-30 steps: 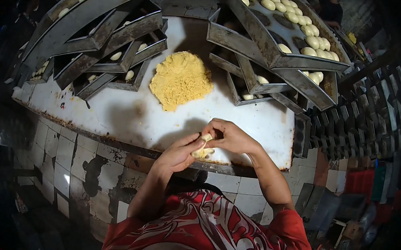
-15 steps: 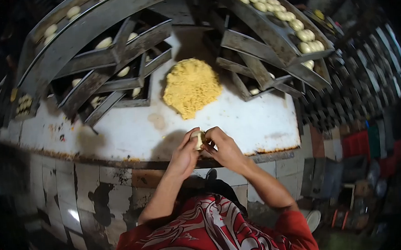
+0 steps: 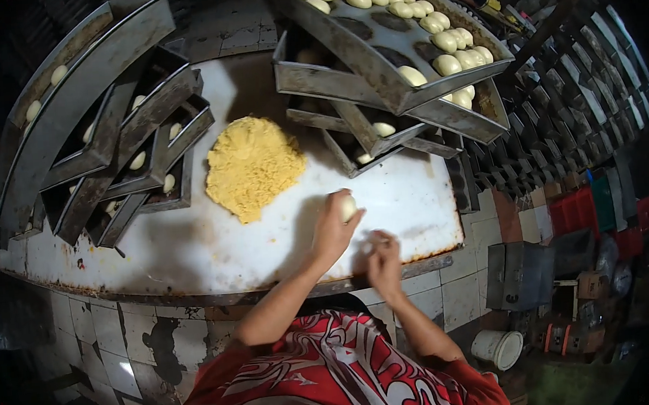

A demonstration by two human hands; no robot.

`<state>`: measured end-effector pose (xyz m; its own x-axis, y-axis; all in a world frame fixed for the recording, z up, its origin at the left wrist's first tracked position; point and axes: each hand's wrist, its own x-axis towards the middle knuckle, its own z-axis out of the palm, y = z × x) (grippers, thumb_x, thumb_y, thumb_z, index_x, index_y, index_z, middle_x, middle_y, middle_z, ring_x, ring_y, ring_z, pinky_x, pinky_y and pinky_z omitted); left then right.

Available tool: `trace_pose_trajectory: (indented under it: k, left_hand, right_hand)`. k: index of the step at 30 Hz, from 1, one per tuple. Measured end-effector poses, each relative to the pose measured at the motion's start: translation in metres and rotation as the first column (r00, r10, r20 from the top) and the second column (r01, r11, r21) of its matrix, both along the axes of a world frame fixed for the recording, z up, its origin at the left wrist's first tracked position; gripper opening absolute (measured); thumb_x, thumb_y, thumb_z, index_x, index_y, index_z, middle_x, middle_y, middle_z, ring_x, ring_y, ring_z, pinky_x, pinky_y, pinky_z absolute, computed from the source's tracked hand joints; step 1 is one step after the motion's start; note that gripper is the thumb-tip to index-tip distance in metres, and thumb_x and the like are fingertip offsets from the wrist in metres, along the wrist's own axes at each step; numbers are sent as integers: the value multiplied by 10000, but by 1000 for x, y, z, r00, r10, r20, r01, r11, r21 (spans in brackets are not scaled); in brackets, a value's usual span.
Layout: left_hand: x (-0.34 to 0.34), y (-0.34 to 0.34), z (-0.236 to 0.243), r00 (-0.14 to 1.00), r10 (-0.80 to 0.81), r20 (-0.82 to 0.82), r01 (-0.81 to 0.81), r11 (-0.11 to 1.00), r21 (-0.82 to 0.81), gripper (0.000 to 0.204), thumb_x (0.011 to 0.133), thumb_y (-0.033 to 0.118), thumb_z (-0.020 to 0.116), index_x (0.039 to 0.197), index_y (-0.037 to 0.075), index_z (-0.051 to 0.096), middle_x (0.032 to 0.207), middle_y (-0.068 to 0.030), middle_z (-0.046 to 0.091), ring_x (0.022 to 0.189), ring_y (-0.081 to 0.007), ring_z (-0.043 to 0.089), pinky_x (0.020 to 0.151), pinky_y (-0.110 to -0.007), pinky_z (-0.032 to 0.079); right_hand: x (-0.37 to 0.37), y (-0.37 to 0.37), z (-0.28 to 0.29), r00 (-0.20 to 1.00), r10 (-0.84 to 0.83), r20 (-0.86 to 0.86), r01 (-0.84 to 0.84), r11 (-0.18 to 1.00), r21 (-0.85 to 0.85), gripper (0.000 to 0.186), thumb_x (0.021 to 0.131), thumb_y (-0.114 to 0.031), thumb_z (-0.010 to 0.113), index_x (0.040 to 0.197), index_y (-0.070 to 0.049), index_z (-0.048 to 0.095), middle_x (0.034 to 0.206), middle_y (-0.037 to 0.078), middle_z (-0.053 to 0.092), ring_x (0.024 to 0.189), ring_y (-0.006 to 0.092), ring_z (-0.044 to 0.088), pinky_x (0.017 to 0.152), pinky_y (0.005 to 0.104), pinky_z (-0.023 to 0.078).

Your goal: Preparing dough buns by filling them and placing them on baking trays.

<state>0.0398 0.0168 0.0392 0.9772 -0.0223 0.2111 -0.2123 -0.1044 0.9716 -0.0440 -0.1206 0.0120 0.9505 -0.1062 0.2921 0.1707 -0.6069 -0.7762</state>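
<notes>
A smooth, pale dough ball (image 3: 348, 208) is gripped in my left hand (image 3: 332, 228), which reaches forward over the white tabletop (image 3: 185, 257). My right hand (image 3: 384, 262) hovers apart from it, near the table's front edge. Its fingers look bent but are smeared by motion, and nothing can be made out in them. Left of my left hand lies a flattened mound of crumbly yellow filling (image 3: 254, 166). Beyond my hands at the right, a metal tray (image 3: 396, 39) carries rows of similar dough balls (image 3: 448, 64).
Metal trays (image 3: 111, 161) are stacked crosswise at the left, some with dough balls inside. More trays (image 3: 380, 131) support the right-hand stack. Racked metal pans (image 3: 573, 102) stand beyond the table's right. A white bucket (image 3: 498, 348) and red crates (image 3: 572, 219) are on the tiled floor.
My hands have parted; the left has carried the dough ball forward and to the right, and the right has dropped back toward the table edge. The view has swung rightward.
</notes>
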Motion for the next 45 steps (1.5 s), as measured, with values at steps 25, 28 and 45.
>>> trace_pose_trajectory:
  k: [25, 28, 45]
  left_hand:
    - [-50, 198, 83, 995, -53, -90, 87, 895, 438, 842, 782, 157, 700, 1421, 46, 162, 1302, -154, 473, 1188, -289, 475, 991, -393, 379]
    - [-49, 252, 67, 988, -150, -21, 148, 919, 366, 875, 805, 198, 690, 1432, 45, 99, 1290, -171, 479, 1172, -289, 493, 980, -396, 387]
    - [-115, 429, 21, 910, -149, -387, 107, 986, -130, 693, 824, 77, 657, 1351, 24, 209, 1300, -187, 457, 1177, -257, 485, 940, -375, 430]
  right_hand:
    - [85, -22, 28, 998, 38, -55, -65, 764, -642, 241, 772, -196, 638, 885, -7, 540, 956, 220, 501, 897, 402, 454, 807, 487, 365]
    - [92, 8, 55, 843, -58, -535, -300, 775, -556, 305, 773, -193, 649, 993, -16, 533, 974, 180, 538, 1001, 321, 489, 836, 419, 405]
    - [402, 548, 456, 847, 456, 272, -128, 672, -729, 356, 920, -306, 482, 1178, -74, 565, 1079, 108, 640, 968, 202, 613, 830, 340, 490]
